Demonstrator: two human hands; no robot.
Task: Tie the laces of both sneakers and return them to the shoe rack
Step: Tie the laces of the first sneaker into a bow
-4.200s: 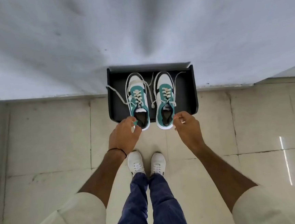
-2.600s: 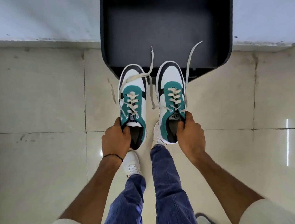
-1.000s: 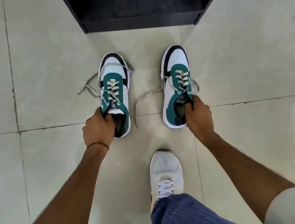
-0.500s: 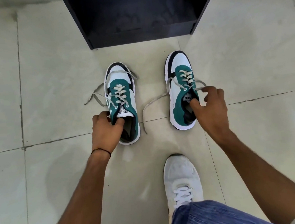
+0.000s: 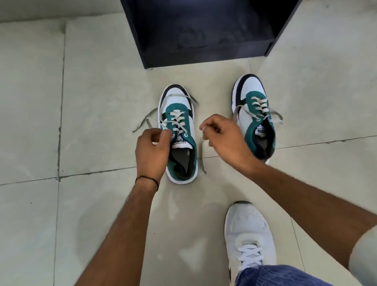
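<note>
The left sneaker (image 5: 175, 99) and right sneaker (image 5: 250, 90) (teal-and-white, laces (image 5: 143, 124) untied) stand apart before the shoe rack (image 5: 207, 52).

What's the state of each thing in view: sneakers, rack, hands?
Left teal-and-white sneaker: upright on the tiled floor, laces untied.
Right teal-and-white sneaker: upright on the floor, laces untied.
Black open-fronted shoe rack: neither sneaker inside.
Left hand: pinches the left sneaker's lace.
Right hand: pinches a pale lace hanging between the sneakers.
</note>
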